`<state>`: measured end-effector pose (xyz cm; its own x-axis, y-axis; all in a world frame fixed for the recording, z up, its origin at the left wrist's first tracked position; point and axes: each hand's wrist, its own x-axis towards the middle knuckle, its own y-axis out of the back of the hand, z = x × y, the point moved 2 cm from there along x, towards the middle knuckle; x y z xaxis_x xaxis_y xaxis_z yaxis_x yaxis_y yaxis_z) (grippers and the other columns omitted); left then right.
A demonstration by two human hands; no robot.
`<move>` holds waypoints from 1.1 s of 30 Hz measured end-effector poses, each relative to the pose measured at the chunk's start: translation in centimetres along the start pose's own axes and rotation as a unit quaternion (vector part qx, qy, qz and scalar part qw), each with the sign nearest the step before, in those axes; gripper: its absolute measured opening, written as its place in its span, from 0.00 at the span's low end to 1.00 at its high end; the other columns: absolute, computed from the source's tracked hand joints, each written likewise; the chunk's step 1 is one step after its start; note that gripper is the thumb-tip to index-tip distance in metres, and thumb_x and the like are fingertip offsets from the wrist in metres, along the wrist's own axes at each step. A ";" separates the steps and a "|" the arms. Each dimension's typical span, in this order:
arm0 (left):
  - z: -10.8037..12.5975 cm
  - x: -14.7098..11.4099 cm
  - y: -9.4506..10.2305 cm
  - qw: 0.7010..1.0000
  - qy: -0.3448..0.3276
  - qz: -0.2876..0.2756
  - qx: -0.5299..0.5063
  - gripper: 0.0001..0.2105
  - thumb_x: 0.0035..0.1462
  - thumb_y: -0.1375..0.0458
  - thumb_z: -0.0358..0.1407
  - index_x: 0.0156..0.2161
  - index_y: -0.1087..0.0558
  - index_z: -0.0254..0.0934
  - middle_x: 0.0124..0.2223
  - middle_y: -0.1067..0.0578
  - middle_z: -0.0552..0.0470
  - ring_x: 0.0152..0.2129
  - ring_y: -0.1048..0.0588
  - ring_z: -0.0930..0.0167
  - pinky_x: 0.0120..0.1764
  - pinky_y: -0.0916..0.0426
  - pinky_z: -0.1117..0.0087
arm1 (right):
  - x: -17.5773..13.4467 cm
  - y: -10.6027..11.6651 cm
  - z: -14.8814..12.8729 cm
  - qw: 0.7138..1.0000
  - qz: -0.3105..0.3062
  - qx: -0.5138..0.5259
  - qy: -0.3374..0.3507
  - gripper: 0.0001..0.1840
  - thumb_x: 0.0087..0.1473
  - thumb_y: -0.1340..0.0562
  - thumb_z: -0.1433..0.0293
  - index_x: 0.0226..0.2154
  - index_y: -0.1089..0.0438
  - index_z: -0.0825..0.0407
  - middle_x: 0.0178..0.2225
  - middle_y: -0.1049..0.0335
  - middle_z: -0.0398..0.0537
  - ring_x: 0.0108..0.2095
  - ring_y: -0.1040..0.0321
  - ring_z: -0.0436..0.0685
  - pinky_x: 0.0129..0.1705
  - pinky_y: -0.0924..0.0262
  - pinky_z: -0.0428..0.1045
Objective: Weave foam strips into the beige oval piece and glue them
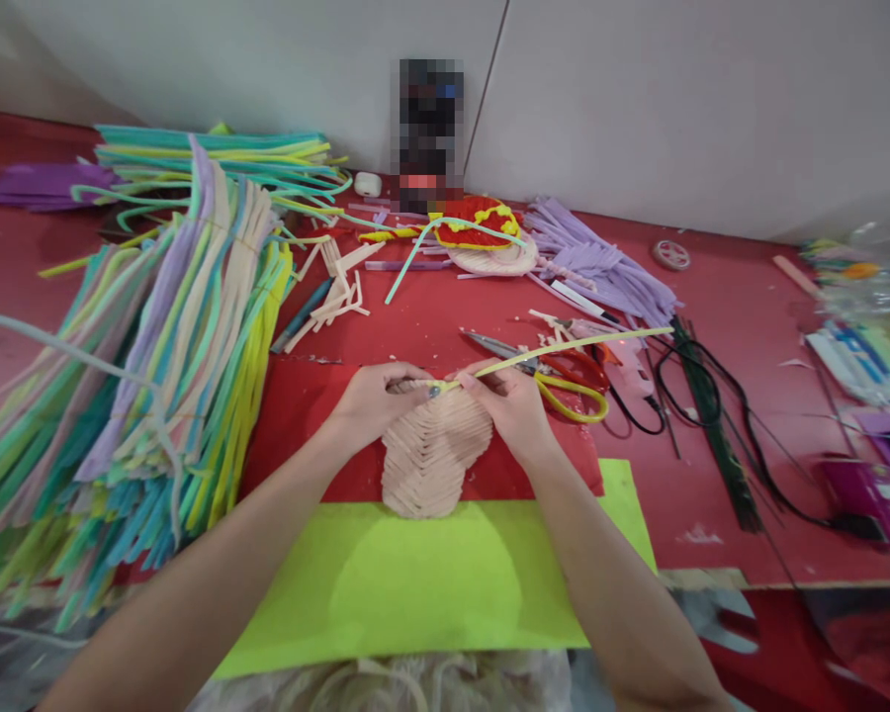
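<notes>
A beige woven piece (434,450) made of flat pipe-cleaner strips lies on a red sheet (297,415) in front of me. My left hand (375,400) grips its upper left edge. My right hand (508,405) pinches a pale yellow pipe cleaner (585,344) at the piece's top edge; the strip runs up and to the right over the table. Both hands sit close together at the top of the piece.
A big heap of pastel pipe cleaners (140,336) fills the left. Yellow-handled scissors (564,391), a glue gun with black cord (638,381), purple strips (600,262) and a red-and-yellow woven item (482,227) lie beyond. A lime-green sheet (430,583) is nearest me.
</notes>
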<state>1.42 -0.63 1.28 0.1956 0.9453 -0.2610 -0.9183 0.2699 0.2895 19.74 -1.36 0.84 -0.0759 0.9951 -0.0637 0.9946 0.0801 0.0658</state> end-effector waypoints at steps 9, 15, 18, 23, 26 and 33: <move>0.0 -0.1 0.1 1.000 0.003 -0.005 -0.001 0.10 0.47 0.37 0.39 0.35 0.24 0.37 0.35 0.21 0.52 0.31 0.26 0.71 0.36 0.32 0.70 | 0.0 0.1 -0.1 0.999 0.006 -0.037 0.010 0.11 0.49 0.35 0.61 0.31 0.27 0.51 0.34 0.24 0.47 0.36 0.29 0.55 0.42 0.36 0.51; -0.2 -0.1 0.1 1.000 0.002 -0.017 0.014 0.12 0.45 0.37 0.39 0.37 0.24 0.38 0.34 0.22 0.53 0.31 0.26 0.70 0.34 0.33 0.71 | 0.0 0.1 0.0 0.999 0.000 -0.036 0.015 0.11 0.49 0.35 0.60 0.31 0.27 0.50 0.35 0.24 0.48 0.37 0.29 0.56 0.43 0.36 0.52; -0.3 -0.1 0.1 1.000 -0.005 -0.019 0.011 0.12 0.45 0.37 0.39 0.37 0.24 0.37 0.35 0.22 0.52 0.31 0.26 0.70 0.34 0.33 0.71 | 0.1 0.1 0.1 0.999 0.000 -0.040 0.013 0.11 0.49 0.35 0.60 0.32 0.27 0.51 0.35 0.24 0.48 0.37 0.28 0.55 0.43 0.35 0.52; -0.4 -0.1 0.0 1.000 -0.003 -0.017 0.009 0.11 0.46 0.37 0.39 0.36 0.24 0.38 0.34 0.22 0.53 0.31 0.26 0.71 0.34 0.33 0.72 | 0.0 0.0 0.0 0.999 0.000 -0.042 0.013 0.11 0.50 0.35 0.60 0.32 0.27 0.51 0.34 0.24 0.48 0.36 0.28 0.55 0.42 0.36 0.51; -0.5 0.0 -0.1 1.000 -0.004 -0.013 -0.001 0.10 0.47 0.37 0.39 0.35 0.24 0.38 0.33 0.22 0.53 0.31 0.26 0.71 0.35 0.33 0.72 | -0.1 0.0 -0.1 0.999 0.004 -0.039 0.009 0.11 0.49 0.35 0.61 0.31 0.27 0.51 0.34 0.24 0.48 0.36 0.28 0.55 0.42 0.35 0.51; -0.3 -0.2 0.0 1.000 -0.011 0.001 -0.005 0.10 0.47 0.37 0.41 0.34 0.24 0.38 0.33 0.22 0.53 0.31 0.26 0.71 0.34 0.32 0.72 | -0.1 0.0 0.1 0.999 0.010 -0.034 -0.004 0.12 0.48 0.34 0.60 0.31 0.27 0.51 0.33 0.24 0.46 0.35 0.28 0.55 0.41 0.35 0.51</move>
<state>1.31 -0.85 1.02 0.2011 0.9495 -0.2409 -0.9220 0.2665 0.2808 19.80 -1.44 0.73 -0.0542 0.9961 -0.0701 0.9889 0.0633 0.1346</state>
